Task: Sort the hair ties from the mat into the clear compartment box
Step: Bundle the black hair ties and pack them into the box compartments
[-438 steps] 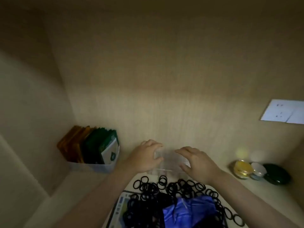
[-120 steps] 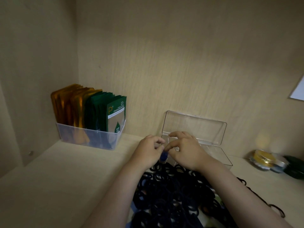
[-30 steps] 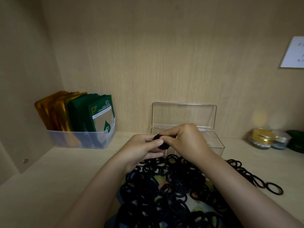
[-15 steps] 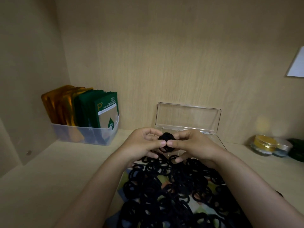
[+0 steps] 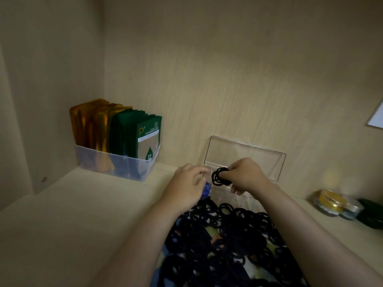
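Nearest the lens, in front of the clear compartment box (image 5: 240, 200): a deep tangle of black hair ties (image 5: 228, 241), heaped over a patterned mat (image 5: 213, 233) and reaching up to the box's front edge. At the box's front-left corner, left hand (image 5: 187, 188), fingers curled, thumb and forefinger nearly meeting; small blue object (image 5: 206, 190) tucked just under the fingers, grip on it impossible to tell. Over the box's open base, right hand (image 5: 247, 177), pinching a small bundle of black ties (image 5: 219, 176). Box open, dividers faintly visible, contents hard to make out through the clear plastic; lid (image 5: 248, 157) standing upright at the rear, against the wooden back wall (image 5: 228, 79). Well to the left of the box, a translucent bin (image 5: 116, 165) packed with upright gold sachets (image 5: 91, 123) and green sachets (image 5: 145, 135). To the right of the box, near the wall, a gold-lidded jar (image 5: 331, 200), a second small jar (image 5: 352, 208) just beside it and a dark green round object (image 5: 371, 216). Higher on the wall, far right of the box, corner of a white sheet (image 5: 376, 119).
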A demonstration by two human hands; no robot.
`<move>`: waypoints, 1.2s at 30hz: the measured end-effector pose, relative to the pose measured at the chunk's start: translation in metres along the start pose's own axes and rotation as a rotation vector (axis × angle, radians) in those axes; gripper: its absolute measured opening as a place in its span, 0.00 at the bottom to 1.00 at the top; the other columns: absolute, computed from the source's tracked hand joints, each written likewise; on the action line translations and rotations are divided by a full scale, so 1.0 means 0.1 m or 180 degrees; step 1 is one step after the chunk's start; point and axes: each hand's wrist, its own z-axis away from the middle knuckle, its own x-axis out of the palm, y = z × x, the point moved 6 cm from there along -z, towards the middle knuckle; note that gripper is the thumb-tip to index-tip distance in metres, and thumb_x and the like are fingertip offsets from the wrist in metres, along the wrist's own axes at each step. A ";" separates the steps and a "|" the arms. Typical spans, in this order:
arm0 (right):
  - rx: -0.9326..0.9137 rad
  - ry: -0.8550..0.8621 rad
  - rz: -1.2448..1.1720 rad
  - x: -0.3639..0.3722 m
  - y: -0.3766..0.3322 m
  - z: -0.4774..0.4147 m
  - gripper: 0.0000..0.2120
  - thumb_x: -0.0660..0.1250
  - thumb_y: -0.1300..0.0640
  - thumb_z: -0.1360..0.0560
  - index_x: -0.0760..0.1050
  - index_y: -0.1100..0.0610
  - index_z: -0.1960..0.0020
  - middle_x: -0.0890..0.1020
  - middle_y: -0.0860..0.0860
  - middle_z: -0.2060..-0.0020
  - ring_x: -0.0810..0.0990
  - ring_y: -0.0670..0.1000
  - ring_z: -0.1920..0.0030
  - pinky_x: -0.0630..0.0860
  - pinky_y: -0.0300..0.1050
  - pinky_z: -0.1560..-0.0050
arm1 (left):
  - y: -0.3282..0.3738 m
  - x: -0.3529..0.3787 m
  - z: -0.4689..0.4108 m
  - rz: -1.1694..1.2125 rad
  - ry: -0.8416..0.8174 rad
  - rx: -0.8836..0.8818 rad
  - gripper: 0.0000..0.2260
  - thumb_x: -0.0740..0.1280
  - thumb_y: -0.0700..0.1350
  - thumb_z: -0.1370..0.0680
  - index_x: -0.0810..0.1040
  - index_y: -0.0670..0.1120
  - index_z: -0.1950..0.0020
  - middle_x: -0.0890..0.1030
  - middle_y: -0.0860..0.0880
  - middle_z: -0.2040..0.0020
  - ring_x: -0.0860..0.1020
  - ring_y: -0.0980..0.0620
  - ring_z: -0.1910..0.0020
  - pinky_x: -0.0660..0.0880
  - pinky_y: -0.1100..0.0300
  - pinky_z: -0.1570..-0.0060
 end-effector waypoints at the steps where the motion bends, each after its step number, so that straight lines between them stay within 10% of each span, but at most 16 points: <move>1: -0.0010 -0.0021 0.0371 0.03 -0.03 -0.05 0.11 0.70 0.57 0.26 0.83 0.66 0.57 0.84 0.60 0.70 0.80 0.54 0.76 0.77 0.40 0.73 | -0.02 0.04 0.01 -0.0150 -0.0130 0.0037 0.14 0.61 0.48 0.18 0.75 0.56 0.33 0.73 0.56 0.36 0.68 0.57 0.34 0.63 0.65 0.38; 12: -0.0232 -0.0793 0.2603 0.40 -0.18 -0.25 0.14 0.68 0.52 0.26 0.69 0.58 0.66 0.73 0.52 0.67 0.73 0.52 0.66 0.69 0.42 0.66 | -0.08 0.25 0.04 -0.0528 -0.0630 0.0153 0.21 0.64 0.55 0.21 0.69 0.61 0.28 0.61 0.57 0.25 0.57 0.56 0.26 0.63 0.53 0.29; 18: -0.0468 -0.1098 0.1497 0.16 -0.20 -0.10 0.12 0.67 0.57 0.24 0.84 0.56 0.44 0.79 0.51 0.61 0.76 0.49 0.63 0.73 0.41 0.63 | -0.08 0.26 0.05 -0.0598 -0.0659 0.0159 0.23 0.64 0.57 0.22 0.67 0.61 0.27 0.58 0.56 0.23 0.52 0.57 0.24 0.60 0.54 0.27; 21: -0.0722 -0.0818 0.1566 0.14 -0.16 -0.02 0.14 0.63 0.58 0.25 0.86 0.48 0.48 0.84 0.48 0.52 0.80 0.49 0.48 0.76 0.44 0.46 | -0.08 0.28 0.04 -0.0482 -0.0639 0.0178 0.25 0.65 0.55 0.22 0.65 0.60 0.25 0.58 0.57 0.23 0.52 0.58 0.24 0.58 0.59 0.30; 24: -0.0818 -0.0714 0.1809 0.25 -0.03 0.02 0.15 0.59 0.56 0.26 0.78 0.51 0.68 0.79 0.48 0.65 0.79 0.54 0.56 0.72 0.44 0.59 | -0.07 0.26 0.03 -0.0479 -0.0571 0.0224 0.27 0.65 0.54 0.22 0.62 0.60 0.24 0.61 0.57 0.25 0.54 0.59 0.26 0.57 0.63 0.34; 27: -0.1014 -0.0659 0.1696 0.25 0.02 0.04 0.15 0.57 0.55 0.26 0.83 0.55 0.59 0.82 0.53 0.55 0.81 0.56 0.51 0.78 0.49 0.50 | -0.04 0.23 0.04 -0.0559 -0.0517 0.0274 0.27 0.66 0.53 0.23 0.63 0.59 0.24 0.63 0.58 0.27 0.56 0.59 0.27 0.59 0.64 0.35; 32: -0.1353 -0.0205 0.1423 -0.05 -0.02 0.19 0.15 0.63 0.58 0.24 0.82 0.47 0.42 0.77 0.46 0.42 0.76 0.43 0.51 0.73 0.41 0.44 | 0.17 0.11 0.05 -0.0772 -0.0074 0.0636 0.15 0.68 0.51 0.24 0.72 0.57 0.39 0.70 0.59 0.43 0.67 0.59 0.42 0.70 0.63 0.45; 36: -0.1391 -0.0255 0.0982 -0.20 0.03 0.48 0.08 0.69 0.57 0.25 0.84 0.45 0.54 0.80 0.32 0.64 0.76 0.36 0.67 0.67 0.29 0.63 | 0.26 0.19 0.08 -0.0560 -0.0561 0.0410 0.04 0.69 0.48 0.25 0.76 0.57 0.54 0.79 0.58 0.59 0.75 0.62 0.63 0.72 0.63 0.62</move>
